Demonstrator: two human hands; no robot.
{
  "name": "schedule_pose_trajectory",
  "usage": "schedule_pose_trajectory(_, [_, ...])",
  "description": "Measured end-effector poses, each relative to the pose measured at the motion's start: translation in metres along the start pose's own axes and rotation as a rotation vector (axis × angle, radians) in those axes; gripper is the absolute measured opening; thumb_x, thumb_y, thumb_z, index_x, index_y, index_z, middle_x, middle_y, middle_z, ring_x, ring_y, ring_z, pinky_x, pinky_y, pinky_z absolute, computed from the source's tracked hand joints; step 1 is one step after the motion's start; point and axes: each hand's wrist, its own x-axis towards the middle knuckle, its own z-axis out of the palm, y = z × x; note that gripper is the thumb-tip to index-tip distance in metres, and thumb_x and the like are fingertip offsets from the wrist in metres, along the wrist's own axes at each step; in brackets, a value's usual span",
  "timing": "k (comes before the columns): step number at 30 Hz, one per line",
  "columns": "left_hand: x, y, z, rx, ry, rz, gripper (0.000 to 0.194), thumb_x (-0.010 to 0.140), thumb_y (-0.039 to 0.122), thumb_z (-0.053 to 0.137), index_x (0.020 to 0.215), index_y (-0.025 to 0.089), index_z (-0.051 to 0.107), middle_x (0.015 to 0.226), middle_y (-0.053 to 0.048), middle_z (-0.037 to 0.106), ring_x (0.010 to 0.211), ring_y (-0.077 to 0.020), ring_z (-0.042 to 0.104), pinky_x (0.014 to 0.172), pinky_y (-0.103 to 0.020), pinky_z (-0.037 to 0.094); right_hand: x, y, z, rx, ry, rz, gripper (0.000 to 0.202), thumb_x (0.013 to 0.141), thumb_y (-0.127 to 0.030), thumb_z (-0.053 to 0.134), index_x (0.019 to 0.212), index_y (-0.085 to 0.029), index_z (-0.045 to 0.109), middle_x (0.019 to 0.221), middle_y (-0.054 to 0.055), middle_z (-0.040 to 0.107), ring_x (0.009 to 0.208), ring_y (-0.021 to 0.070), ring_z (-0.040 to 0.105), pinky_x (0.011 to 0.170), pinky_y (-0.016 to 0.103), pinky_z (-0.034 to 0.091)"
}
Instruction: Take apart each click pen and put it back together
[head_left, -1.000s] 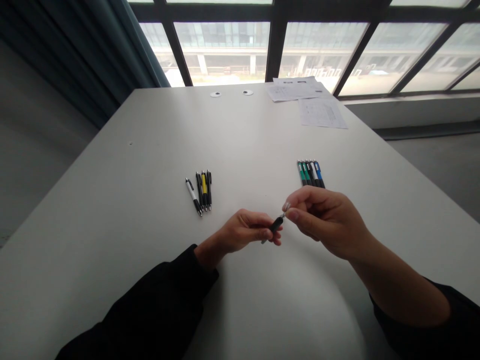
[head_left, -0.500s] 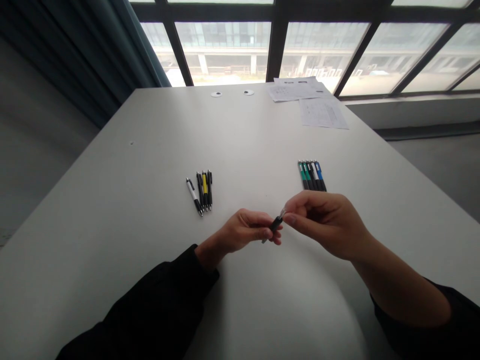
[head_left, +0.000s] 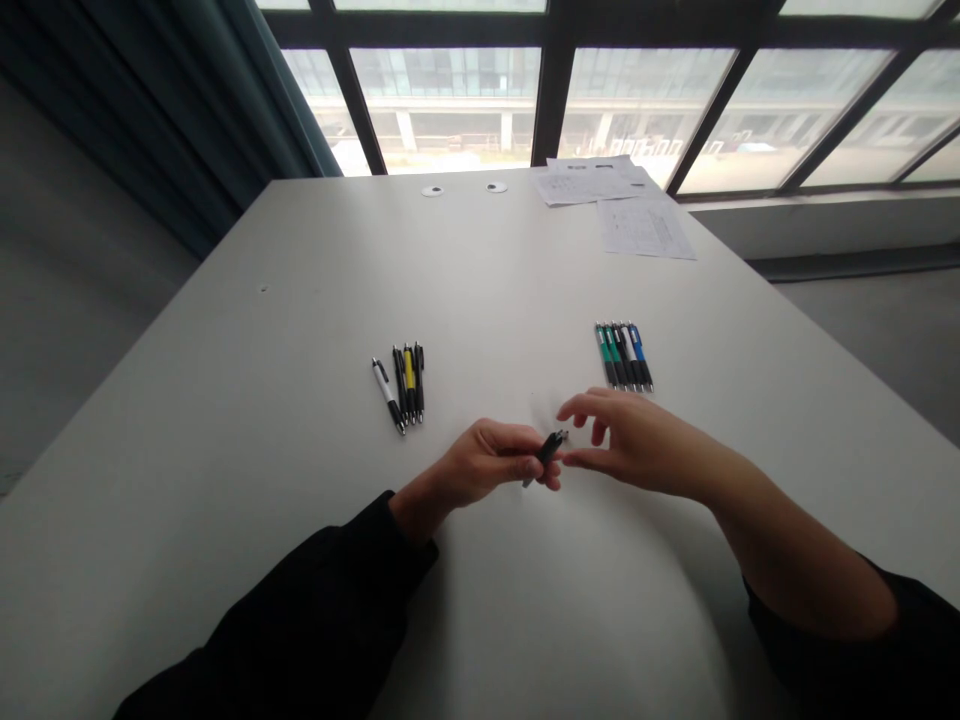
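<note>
My left hand (head_left: 495, 462) pinches a dark pen (head_left: 553, 446) between thumb and fingers. The pen slants up to the right, its upper end sticking out with small bright bits at the end. Part of its length is hidden by the fingers. Just to the right, my right hand (head_left: 637, 440) has thumb and fingers spread around that end and holds nothing I can see. On the white table (head_left: 487, 290), several pens (head_left: 624, 357), green, black, white and blue, lie side by side beyond my right hand.
Left of centre lie several more pens (head_left: 410, 384), black and yellow, with a white pen (head_left: 388, 395) slanted beside them. Paper sheets (head_left: 645, 228) rest at the far right. Two white round covers (head_left: 496, 187) are set near the table's far edge, by the window.
My right hand has let go of the pen's upper end and its fingers have opened. My left hand stays in place with the pen.
</note>
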Motion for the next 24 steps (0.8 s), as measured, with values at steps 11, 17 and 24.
schedule_pose_trajectory(11, [0.0, 0.002, 0.002, 0.029, 0.038, -0.043, 0.037, 0.075, 0.043, 0.087, 0.095, 0.013, 0.082, 0.084, -0.012, 0.077, 0.071, -0.0184, 0.071, 0.064, -0.027, 0.049, -0.006, -0.003, -0.014, 0.356, 0.124, -0.157, 0.01, 0.089, -0.024, 0.073, 0.098, -0.019, 0.073, 0.087, 0.004, 0.073, 0.076, 0.0168, 0.068, 0.071, 0.03, 0.056])
schedule_pose_trajectory(17, [-0.001, 0.003, 0.001, 0.082, 0.09, -0.103, 0.037, 0.076, 0.043, 0.086, 0.094, 0.011, 0.081, 0.074, -0.009, 0.074, 0.061, -0.0136, 0.063, 0.057, -0.025, 0.044, -0.023, -0.02, -0.027, 0.589, 0.305, -0.363, 0.021, 0.089, -0.013, 0.074, 0.107, -0.024, 0.073, 0.1, 0.004, 0.074, 0.093, 0.0171, 0.07, 0.082, 0.03, 0.06])
schedule_pose_trajectory(24, [-0.001, 0.001, 0.0, 0.122, 0.106, -0.114, 0.039, 0.076, 0.046, 0.085, 0.093, 0.011, 0.081, 0.068, -0.007, 0.071, 0.057, -0.0121, 0.059, 0.054, -0.024, 0.041, -0.022, -0.02, -0.025, 0.553, 0.299, -0.344, 0.02, 0.092, -0.014, 0.07, 0.109, -0.023, 0.072, 0.102, 0.006, 0.075, 0.096, 0.0188, 0.071, 0.084, 0.032, 0.061])
